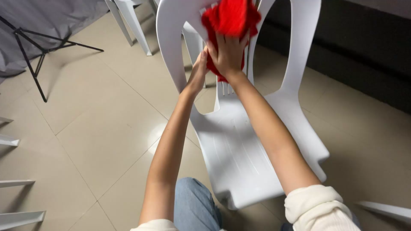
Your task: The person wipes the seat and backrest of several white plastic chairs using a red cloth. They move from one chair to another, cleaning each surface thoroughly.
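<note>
A white plastic chair [239, 145] stands in front of me, its backrest at the top of the head view. My right hand [229, 53] presses a red cloth [231, 19] flat against the slatted middle of the backrest. My left hand [199, 70] grips the backrest's left upright just beside it, fingers wrapped around the edge. Both arms are stretched forward over the seat, sleeves pushed up.
Another white chair [132, 21] stands at the back left. A black tripod stand [34, 55] and grey backdrop cloth are at the far left. White chair legs [17, 201] poke in from the left edge. A dark wall [364, 51] runs along the right. The floor is beige tile.
</note>
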